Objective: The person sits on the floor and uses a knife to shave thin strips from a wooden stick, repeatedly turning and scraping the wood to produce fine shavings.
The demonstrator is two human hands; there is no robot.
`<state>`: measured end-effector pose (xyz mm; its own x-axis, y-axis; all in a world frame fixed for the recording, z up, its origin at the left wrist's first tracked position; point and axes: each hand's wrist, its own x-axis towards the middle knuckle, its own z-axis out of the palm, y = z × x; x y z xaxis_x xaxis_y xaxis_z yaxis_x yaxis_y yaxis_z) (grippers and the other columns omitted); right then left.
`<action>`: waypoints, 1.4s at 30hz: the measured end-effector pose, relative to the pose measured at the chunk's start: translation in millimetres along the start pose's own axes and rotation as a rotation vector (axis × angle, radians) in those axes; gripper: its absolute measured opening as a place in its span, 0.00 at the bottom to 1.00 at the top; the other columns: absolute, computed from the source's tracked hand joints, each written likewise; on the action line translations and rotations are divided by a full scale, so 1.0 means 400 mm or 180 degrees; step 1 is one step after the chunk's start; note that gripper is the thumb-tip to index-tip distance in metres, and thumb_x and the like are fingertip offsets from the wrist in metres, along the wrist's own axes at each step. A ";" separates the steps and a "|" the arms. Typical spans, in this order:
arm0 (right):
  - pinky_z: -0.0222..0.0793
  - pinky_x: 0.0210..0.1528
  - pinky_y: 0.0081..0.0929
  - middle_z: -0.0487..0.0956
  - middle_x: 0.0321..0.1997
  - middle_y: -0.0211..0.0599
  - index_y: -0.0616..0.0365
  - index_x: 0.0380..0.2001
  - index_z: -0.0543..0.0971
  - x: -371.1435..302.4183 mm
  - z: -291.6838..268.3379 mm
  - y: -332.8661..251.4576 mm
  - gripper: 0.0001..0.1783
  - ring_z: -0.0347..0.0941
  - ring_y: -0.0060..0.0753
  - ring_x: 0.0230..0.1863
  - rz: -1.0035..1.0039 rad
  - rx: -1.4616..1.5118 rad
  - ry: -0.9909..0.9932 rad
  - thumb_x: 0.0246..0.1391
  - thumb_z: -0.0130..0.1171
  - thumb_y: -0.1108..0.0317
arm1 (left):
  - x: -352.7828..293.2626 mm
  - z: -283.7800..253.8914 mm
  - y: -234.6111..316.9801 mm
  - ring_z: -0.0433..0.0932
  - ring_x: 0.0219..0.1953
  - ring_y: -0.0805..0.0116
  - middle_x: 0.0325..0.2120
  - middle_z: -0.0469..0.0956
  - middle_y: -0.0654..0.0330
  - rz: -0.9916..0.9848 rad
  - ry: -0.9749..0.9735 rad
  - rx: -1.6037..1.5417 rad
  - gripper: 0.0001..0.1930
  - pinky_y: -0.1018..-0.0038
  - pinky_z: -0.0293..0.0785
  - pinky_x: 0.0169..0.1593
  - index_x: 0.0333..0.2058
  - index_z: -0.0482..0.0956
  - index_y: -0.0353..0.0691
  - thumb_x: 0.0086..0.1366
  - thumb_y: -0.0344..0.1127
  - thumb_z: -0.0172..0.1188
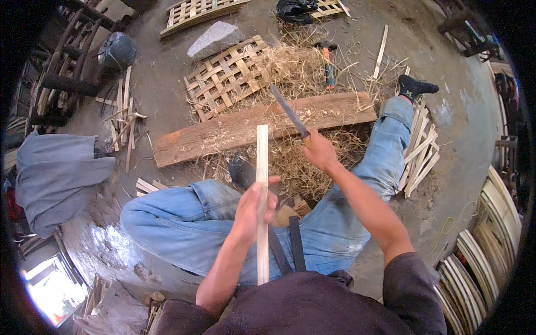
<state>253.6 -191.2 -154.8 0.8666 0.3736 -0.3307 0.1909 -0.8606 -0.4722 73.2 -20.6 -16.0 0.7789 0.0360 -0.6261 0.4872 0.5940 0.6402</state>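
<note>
My left hand (254, 209) is closed around a pale split strip of wood (262, 156), which stands lengthwise in front of my body. In my right hand (320, 151) is a knife (289, 114), its long blade pointing up and to the left, apart from the strip. Beyond both hands a thick wooden plank (223, 134) lies across the floor, with small shavings on it. Curly shavings (312, 167) are heaped between the plank and my legs. The lower end of the strip reaches my lap.
A woven slat panel (226, 78) lies behind the plank beside a grey stone (215, 39). An orange-handled hammer (327, 67) rests by more shavings. Pale strips (420, 151) are piled beyond my right leg. Grey cloth (58, 178) drapes at the left; bundled slats (474, 268) stand at the right.
</note>
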 end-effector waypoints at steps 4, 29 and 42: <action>0.70 0.48 0.44 0.70 0.47 0.51 0.62 0.47 0.68 -0.061 0.039 -0.037 0.25 0.67 0.51 0.50 -0.0440 -0.0167 0.0943 0.48 0.64 0.65 | 0.076 0.023 0.016 0.63 0.21 0.81 0.26 0.67 0.68 0.0200 0.0060 -0.0346 0.27 0.84 0.61 0.24 0.57 0.65 0.36 0.74 0.52 0.36; 0.69 0.49 0.38 0.77 0.42 0.45 0.60 0.40 0.76 -0.224 -0.244 0.418 0.12 0.74 0.48 0.43 0.0721 0.0733 0.2958 0.50 0.59 0.71 | 0.145 -0.015 -0.010 0.68 0.31 0.80 0.33 0.75 0.65 0.1295 0.0500 0.0973 0.17 0.82 0.65 0.34 0.52 0.74 0.38 0.72 0.41 0.48; 0.64 0.54 0.47 0.72 0.48 0.53 0.63 0.47 0.70 -0.091 0.125 0.083 0.30 0.66 0.57 0.53 -0.0465 -0.0653 0.0728 0.42 0.69 0.64 | -0.439 -0.443 0.256 0.67 0.28 0.79 0.24 0.69 0.67 0.4622 0.2885 0.0249 0.13 0.79 0.65 0.32 0.43 0.77 0.38 0.71 0.41 0.49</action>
<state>205.2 -216.0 -199.3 0.8998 0.4308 -0.0689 0.3893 -0.8641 -0.3191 -83.6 176.4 80.4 0.1237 0.8949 0.4288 -0.3256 -0.3716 0.8694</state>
